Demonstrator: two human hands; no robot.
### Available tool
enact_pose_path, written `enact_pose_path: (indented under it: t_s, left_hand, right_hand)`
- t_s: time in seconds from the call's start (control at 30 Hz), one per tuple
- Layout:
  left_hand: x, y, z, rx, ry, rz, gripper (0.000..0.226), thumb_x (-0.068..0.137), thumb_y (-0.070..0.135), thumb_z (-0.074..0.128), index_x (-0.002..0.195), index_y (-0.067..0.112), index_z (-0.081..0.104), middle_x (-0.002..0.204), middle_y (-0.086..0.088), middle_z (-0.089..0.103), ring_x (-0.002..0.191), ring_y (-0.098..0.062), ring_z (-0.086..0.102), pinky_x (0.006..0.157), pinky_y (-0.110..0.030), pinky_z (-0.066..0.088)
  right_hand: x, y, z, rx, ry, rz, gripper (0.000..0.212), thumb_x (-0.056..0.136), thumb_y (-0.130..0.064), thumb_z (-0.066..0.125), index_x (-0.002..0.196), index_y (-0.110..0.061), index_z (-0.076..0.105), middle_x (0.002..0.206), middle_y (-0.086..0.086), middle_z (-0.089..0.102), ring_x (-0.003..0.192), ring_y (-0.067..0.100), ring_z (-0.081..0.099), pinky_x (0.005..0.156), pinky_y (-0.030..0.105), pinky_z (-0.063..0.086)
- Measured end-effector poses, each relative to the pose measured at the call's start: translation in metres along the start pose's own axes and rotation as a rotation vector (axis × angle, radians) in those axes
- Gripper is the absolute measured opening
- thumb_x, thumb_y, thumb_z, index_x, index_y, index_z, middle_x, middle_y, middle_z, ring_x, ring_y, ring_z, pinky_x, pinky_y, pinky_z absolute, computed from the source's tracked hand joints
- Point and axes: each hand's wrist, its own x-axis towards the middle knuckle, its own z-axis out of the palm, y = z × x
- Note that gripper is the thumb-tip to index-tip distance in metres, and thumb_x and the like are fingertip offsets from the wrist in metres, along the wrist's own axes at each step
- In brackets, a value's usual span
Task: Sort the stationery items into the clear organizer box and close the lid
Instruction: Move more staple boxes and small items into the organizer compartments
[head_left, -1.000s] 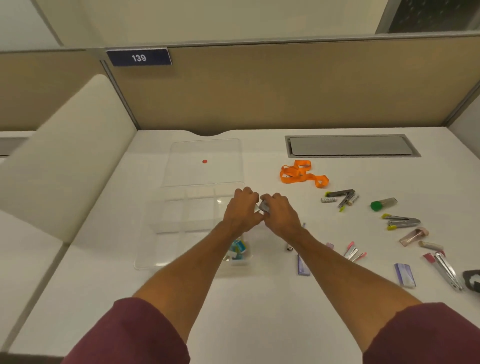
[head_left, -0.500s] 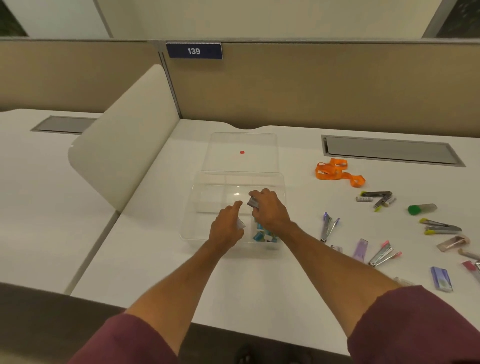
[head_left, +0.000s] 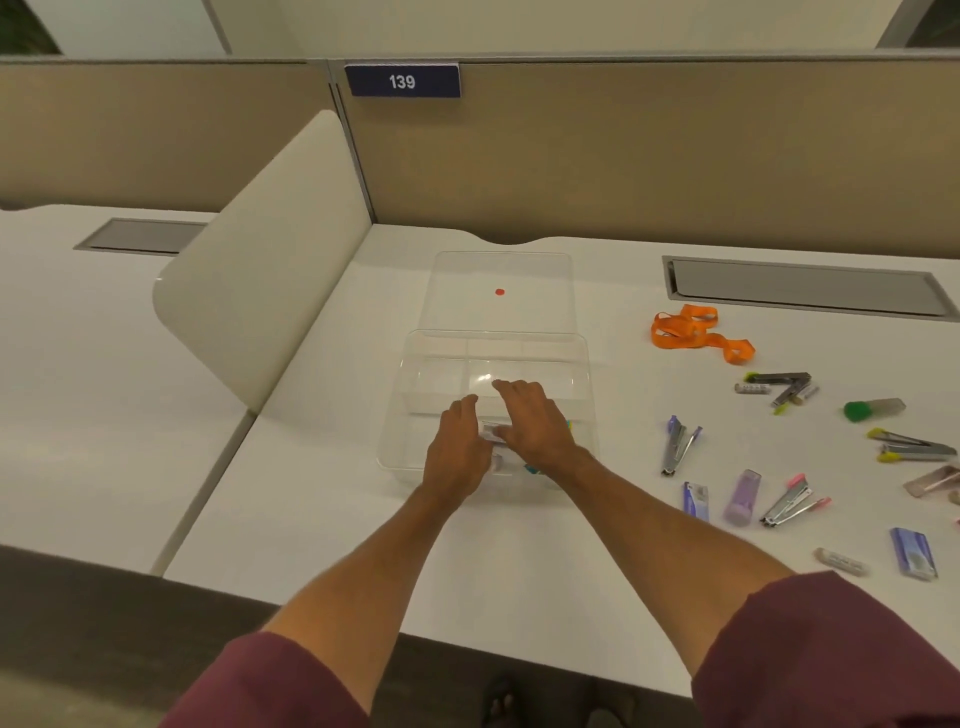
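The clear organizer box (head_left: 402, 400) stands on the white desk, its lid (head_left: 498, 273) open and lying flat behind it. My left hand (head_left: 457, 449) and my right hand (head_left: 535, 421) are both over the box's front compartments, thumbs together on a small grey-white item (head_left: 493, 432). A bit of teal (head_left: 532, 470) from items in the front right compartment shows under my right wrist. To the right, loose on the desk, lie an orange lanyard (head_left: 696, 332), a purple stapler (head_left: 678, 447), a pink stapler (head_left: 789, 500), a lilac tube (head_left: 743, 496) and several more pieces.
A curved white divider panel (head_left: 260, 260) rises left of the box. A grey cable hatch (head_left: 805, 286) is set into the desk at the back right. A tan partition wall closes the back. The desk's front edge runs under my forearms.
The view has shifted, so the box sits more central. Both hands have come lower into the front compartments and closed together again after being slightly apart half a second ago.
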Motion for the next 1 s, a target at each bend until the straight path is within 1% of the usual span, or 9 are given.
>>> enact_pose_path:
  t_s: [0.17,0.3,0.47,0.53,0.63,0.77,0.83,0.93,1.0]
  left_hand:
    - [0.010,0.015,0.005,0.179,0.037,0.116,0.048,0.092,0.018,0.055,0.137,0.009,0.040,0.143,-0.009,0.043,0.127,-0.026,0.043,0.102,-0.036,0.042]
    - [0.016,0.049,0.020,0.198,-0.038,0.197,0.053,0.094,0.031,0.054,0.140,0.011,0.037,0.151,-0.009,0.033,0.137,-0.027,0.032,0.108,-0.041,0.034]
    - [0.012,0.102,0.050,0.188,-0.114,0.355,0.058,0.095,0.036,0.053,0.144,0.011,0.033,0.155,-0.010,0.028,0.143,-0.026,0.025,0.113,-0.040,0.029]
    - [0.007,0.121,0.065,0.213,-0.160,0.396,0.058,0.095,0.037,0.051,0.144,0.012,0.032,0.157,-0.009,0.025,0.144,-0.026,0.023,0.114,-0.040,0.026]
    - [-0.001,0.146,0.090,0.240,-0.224,0.475,0.059,0.095,0.038,0.051,0.144,0.012,0.031,0.156,-0.010,0.025,0.143,-0.026,0.024,0.113,-0.039,0.028]
    - [-0.015,0.176,0.121,0.268,-0.311,0.556,0.066,0.093,0.038,0.053,0.147,0.013,0.026,0.154,-0.010,0.029,0.137,-0.028,0.033,0.109,-0.039,0.034]
    - [-0.019,0.188,0.134,0.292,-0.347,0.591,0.061,0.092,0.037,0.053,0.144,0.013,0.031,0.153,-0.010,0.030,0.136,-0.029,0.034,0.104,-0.040,0.038]
    - [-0.020,0.200,0.149,0.298,-0.357,0.629,0.053,0.090,0.038,0.056,0.134,0.010,0.042,0.144,-0.010,0.041,0.132,-0.029,0.039,0.100,-0.041,0.039]
    - [-0.018,0.208,0.159,0.306,-0.344,0.655,0.051,0.091,0.038,0.054,0.132,0.009,0.045,0.140,-0.009,0.044,0.130,-0.028,0.040,0.105,-0.040,0.035]
  right_hand:
    - [-0.021,0.026,-0.015,0.001,0.100,0.057,0.056,0.093,-0.030,0.056,0.143,-0.015,0.036,0.145,0.007,0.042,0.133,0.025,0.036,0.104,0.038,0.039]
    - [-0.050,0.055,-0.030,-0.007,0.155,0.151,0.052,0.095,-0.028,0.052,0.143,-0.016,0.037,0.145,0.008,0.041,0.133,0.026,0.036,0.104,0.038,0.036]
    - [-0.093,0.096,-0.047,-0.056,0.206,0.281,0.053,0.094,-0.029,0.054,0.142,-0.012,0.040,0.145,0.010,0.044,0.134,0.027,0.039,0.109,0.038,0.035]
    - [-0.111,0.116,-0.052,-0.070,0.216,0.346,0.053,0.093,-0.028,0.056,0.141,-0.012,0.041,0.143,0.010,0.045,0.133,0.028,0.040,0.106,0.039,0.038]
    - [-0.139,0.145,-0.060,-0.085,0.239,0.445,0.050,0.092,-0.024,0.055,0.139,-0.012,0.042,0.139,0.010,0.046,0.129,0.029,0.043,0.098,0.039,0.042]
    - [-0.167,0.183,-0.074,-0.067,0.266,0.539,0.047,0.092,-0.020,0.055,0.137,-0.010,0.045,0.139,0.012,0.048,0.128,0.029,0.043,0.102,0.037,0.040]
    - [-0.179,0.203,-0.081,-0.077,0.261,0.610,0.046,0.092,-0.018,0.056,0.137,-0.011,0.046,0.140,0.013,0.047,0.129,0.029,0.042,0.101,0.038,0.041]
    - [-0.199,0.228,-0.088,-0.138,0.236,0.668,0.043,0.084,-0.010,0.062,0.127,-0.011,0.054,0.127,0.014,0.054,0.117,0.032,0.051,0.089,0.040,0.047]
    - [-0.213,0.250,-0.091,-0.201,0.250,0.701,0.045,0.059,-0.009,0.082,0.102,-0.010,0.068,0.097,0.014,0.066,0.085,0.032,0.064,0.064,0.035,0.053]
